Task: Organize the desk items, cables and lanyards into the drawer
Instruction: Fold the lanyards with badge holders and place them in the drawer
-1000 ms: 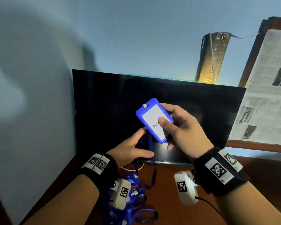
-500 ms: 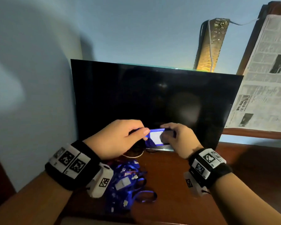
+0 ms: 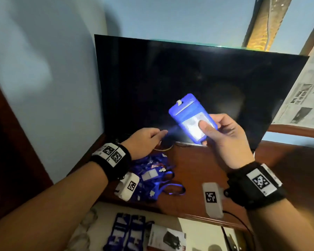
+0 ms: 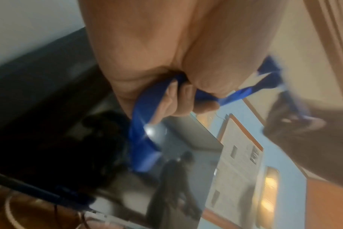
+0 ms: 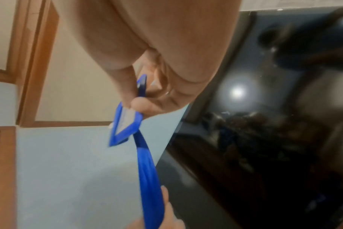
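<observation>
My right hand (image 3: 217,131) pinches a blue badge holder (image 3: 188,116) with a white card, held up in front of the black monitor (image 3: 188,73). Its blue lanyard strap (image 5: 149,173) runs from the holder to my left hand (image 3: 149,138), which grips the strap (image 4: 147,114) between thumb and fingers. A tangled pile of blue lanyards (image 3: 152,176) lies on the wooden desk (image 3: 207,160) below my left wrist. The open drawer (image 3: 105,214) shows at the bottom, with folded blue lanyards (image 3: 127,232) and a small box (image 3: 167,238) inside.
The monitor stands at the back of the desk against a blue wall (image 3: 43,69). Newspaper sheets (image 3: 304,95) cover a wooden frame at the right. A black cable (image 3: 243,225) runs from my right wrist camera over the desk edge.
My right hand has lifted the badge holder from near the desk up in front of the monitor. My left hand has drawn left along the strap. The view has tilted down and shows the drawer.
</observation>
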`<state>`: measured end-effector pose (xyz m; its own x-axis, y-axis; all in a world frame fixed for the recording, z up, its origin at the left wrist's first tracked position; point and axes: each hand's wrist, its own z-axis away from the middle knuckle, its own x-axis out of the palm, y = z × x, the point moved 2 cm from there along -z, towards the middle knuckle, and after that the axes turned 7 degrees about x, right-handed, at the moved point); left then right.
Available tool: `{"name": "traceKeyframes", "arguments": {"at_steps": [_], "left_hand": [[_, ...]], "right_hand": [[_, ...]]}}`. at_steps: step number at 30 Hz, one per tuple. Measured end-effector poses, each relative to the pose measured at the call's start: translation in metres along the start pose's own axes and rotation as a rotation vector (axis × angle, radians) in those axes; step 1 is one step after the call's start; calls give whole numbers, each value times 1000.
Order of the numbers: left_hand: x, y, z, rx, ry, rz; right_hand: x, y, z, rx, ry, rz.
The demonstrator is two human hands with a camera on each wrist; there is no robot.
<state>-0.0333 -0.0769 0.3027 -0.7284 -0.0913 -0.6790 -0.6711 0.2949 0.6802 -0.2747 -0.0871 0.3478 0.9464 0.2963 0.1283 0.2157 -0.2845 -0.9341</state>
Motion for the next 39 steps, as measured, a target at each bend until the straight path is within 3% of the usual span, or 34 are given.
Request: {"name": "traceKeyframes", "arguments": {"at_steps": [4, 6, 8, 11, 13, 15, 18, 21, 25, 27, 31, 36, 39], "left_hand": [[29, 9, 43, 35, -54, 51], [31, 14, 61, 75, -87, 70], [27, 19, 71, 119, -135, 34], [19, 17, 73, 143, -186, -83], [14, 5, 69, 108, -186, -151], [11, -16, 66, 16, -200, -194], [16, -57, 73, -145, -201, -5], [25, -84, 93, -231, -103, 76], [45, -85, 116, -276, -4, 91], [54, -81, 125, -268, 22, 102], [67, -84, 142, -300, 23, 66], [61, -103, 156, -384, -31, 17], [51, -114, 160, -372, -79, 16]], "right_hand": [[-18, 47, -5, 53, 309, 279], [-18, 80, 2, 162, 340, 507], [-6, 108, 20, 257, 192, 710], [18, 134, 49, 281, -241, 790], [33, 141, 64, 305, -533, 745], [47, 136, 71, 351, -668, 594], [56, 128, 68, 430, -529, 164], [53, 135, 60, 444, -271, -26], [49, 169, 63, 521, 7, -28], [50, 187, 67, 507, 84, 151], [60, 207, 80, 481, 15, 583], [73, 224, 98, 499, -270, 748], [78, 229, 107, 557, -401, 618]]}}
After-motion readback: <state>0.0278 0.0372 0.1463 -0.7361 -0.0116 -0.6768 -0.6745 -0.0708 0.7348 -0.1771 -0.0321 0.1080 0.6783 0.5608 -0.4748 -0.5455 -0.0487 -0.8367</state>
